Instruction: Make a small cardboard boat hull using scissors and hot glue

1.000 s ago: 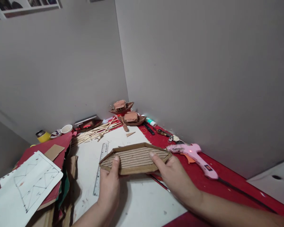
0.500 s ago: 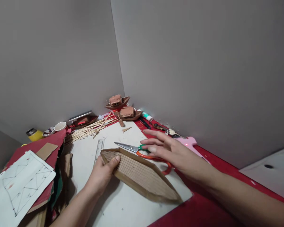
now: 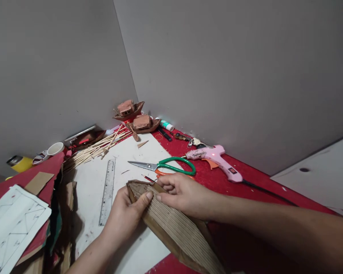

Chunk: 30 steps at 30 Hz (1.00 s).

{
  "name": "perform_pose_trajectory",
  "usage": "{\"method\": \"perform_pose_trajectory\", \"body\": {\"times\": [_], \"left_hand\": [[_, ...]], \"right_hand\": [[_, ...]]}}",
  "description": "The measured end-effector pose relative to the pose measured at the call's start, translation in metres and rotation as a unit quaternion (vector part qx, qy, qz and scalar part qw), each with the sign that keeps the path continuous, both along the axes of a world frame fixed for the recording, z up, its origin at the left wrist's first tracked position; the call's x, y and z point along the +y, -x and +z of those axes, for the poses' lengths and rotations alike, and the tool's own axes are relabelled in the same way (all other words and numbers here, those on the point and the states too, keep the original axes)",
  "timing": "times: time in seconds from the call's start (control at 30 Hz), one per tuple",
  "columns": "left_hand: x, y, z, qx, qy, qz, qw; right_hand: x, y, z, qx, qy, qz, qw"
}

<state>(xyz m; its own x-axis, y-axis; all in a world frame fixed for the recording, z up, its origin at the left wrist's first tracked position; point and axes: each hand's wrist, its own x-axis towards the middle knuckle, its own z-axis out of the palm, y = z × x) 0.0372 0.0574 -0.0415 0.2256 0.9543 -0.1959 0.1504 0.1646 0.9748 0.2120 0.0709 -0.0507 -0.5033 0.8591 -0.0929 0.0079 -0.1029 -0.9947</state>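
Note:
A cardboard boat hull (image 3: 178,230) with a ribbed floor and low side walls is tilted up toward me, its pointed end away from me. My left hand (image 3: 124,213) is closed round the left wall near that tip, thumb pressed on the ribbed floor. On the far wall, my right hand (image 3: 185,194) is closed too, its fingers curled over the edge and its thumb inside. Just beyond lie scissors (image 3: 152,166) with green and orange handles, partly hidden by the right hand. Between them and the hull shows a pencil (image 3: 149,178).
A ruler (image 3: 106,192) lies on the white board (image 3: 88,186). Right of it rests a pink glue gun (image 3: 214,154) with its cord. Thin sticks (image 3: 95,148) and finished model boats (image 3: 143,123) stand at the back. A drawing (image 3: 20,220) tops the cardboard pile on the left.
My right hand has come from above the scissors down onto the hull's far wall and closed on it. The hull has turned and come nearer me. The view has shifted right.

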Motion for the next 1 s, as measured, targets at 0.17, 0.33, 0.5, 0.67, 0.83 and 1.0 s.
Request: {"method": "perform_pose_trajectory", "body": {"times": [0.17,0.33,0.5,0.67,0.83,1.0], "left_hand": [[-0.001,0.001,-0.001,-0.057,0.025,0.017,0.998],[-0.003,-0.002,0.001,-0.063,0.02,0.023,0.998],[-0.005,-0.003,0.002,-0.074,0.038,0.038,0.996],[-0.004,-0.003,-0.001,-0.059,0.032,0.053,0.996],[-0.007,-0.005,-0.006,-0.03,0.02,0.064,0.997],[-0.003,-0.001,-0.005,-0.022,-0.023,0.09,0.995]], "right_hand": [[0.002,-0.001,0.0,0.012,0.004,-0.054,0.998],[0.001,0.0,-0.002,0.019,-0.007,-0.072,0.997],[-0.001,0.002,-0.002,0.019,-0.013,-0.089,0.996],[-0.001,0.003,-0.004,0.036,0.006,-0.079,0.996],[-0.002,0.008,-0.011,0.066,0.031,-0.05,0.996],[0.003,-0.003,0.002,-0.013,-0.025,-0.037,0.999]]}}
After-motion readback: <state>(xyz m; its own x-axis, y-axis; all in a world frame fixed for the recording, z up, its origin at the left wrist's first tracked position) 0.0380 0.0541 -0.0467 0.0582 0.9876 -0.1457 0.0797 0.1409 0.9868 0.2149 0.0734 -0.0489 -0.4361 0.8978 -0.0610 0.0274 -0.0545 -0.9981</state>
